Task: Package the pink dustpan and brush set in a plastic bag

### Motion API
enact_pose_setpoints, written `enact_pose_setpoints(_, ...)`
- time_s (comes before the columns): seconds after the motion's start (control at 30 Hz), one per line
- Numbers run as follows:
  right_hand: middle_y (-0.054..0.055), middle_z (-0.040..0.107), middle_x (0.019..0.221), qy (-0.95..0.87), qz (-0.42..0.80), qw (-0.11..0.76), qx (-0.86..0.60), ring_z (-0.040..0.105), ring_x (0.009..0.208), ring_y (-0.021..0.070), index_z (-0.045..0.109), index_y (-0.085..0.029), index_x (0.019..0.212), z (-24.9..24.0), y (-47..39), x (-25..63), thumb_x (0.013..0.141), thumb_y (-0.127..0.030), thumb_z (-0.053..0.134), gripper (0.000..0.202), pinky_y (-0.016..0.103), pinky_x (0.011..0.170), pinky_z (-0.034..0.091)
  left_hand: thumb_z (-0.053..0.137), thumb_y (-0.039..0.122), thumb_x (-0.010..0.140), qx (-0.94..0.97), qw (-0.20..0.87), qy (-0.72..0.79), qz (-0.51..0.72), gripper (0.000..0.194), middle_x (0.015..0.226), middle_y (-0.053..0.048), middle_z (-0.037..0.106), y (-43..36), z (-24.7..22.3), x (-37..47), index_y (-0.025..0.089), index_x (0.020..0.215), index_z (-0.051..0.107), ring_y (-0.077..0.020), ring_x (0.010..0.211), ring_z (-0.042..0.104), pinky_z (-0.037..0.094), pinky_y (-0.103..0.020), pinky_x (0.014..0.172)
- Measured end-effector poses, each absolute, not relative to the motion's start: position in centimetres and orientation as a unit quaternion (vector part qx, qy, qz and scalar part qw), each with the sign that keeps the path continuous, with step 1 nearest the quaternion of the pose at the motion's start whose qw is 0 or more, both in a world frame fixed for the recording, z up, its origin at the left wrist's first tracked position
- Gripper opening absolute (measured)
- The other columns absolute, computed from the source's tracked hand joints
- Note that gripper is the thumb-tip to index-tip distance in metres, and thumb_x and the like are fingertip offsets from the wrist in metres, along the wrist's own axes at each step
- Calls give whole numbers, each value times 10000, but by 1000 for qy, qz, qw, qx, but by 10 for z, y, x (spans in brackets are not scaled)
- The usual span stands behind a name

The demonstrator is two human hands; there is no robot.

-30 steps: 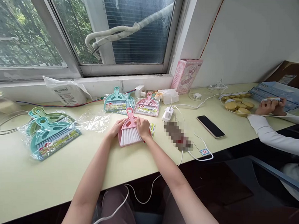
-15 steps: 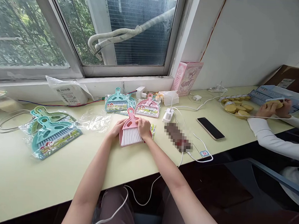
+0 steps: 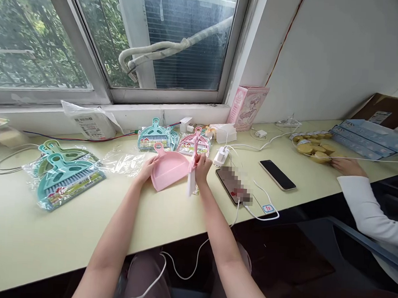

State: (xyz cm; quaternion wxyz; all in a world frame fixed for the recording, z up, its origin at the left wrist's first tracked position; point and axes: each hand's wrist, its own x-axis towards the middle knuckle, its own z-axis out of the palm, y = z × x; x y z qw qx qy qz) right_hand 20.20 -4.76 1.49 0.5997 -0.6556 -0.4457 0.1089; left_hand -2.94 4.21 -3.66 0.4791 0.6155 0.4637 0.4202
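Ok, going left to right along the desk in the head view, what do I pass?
Bagged teal dustpan sets → left hand → pink dustpan → right hand with the pink brush → blurred phone → black phone → yellow round pieces → blue boxes.

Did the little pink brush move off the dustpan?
Yes. The right hand lifted the brush off the dustpan, rightward toward the phone.

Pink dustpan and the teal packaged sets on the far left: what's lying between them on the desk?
In the head view, a crumpled clear plastic wrapper lies between the pink dustpan and the teal packaged sets; otherwise bare desk.
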Motion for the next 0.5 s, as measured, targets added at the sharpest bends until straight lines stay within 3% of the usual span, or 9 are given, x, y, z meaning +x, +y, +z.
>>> enact_pose_setpoints(0.3,46,577,522,-451,45,564,-690,506,500,139,579,-177,574,15,-48,217,1004,-362,186,611,266,556,330,705,581,667,603,547,449,369,541,1004,-85,720,14,-5,-27,174,1023,713,-293,939,656,502,-335,764)
enact_pose_setpoints(0.5,80,634,595,-469,-33,468,-749,528,537,151,636,-148,628,18,-49,231,1005,-336,235,582,269,545,277,780,419,616,492,560,540,391,515,1123,-98,670,7,2,-36,196,1063,658,-259,944,670,543,-332,747)
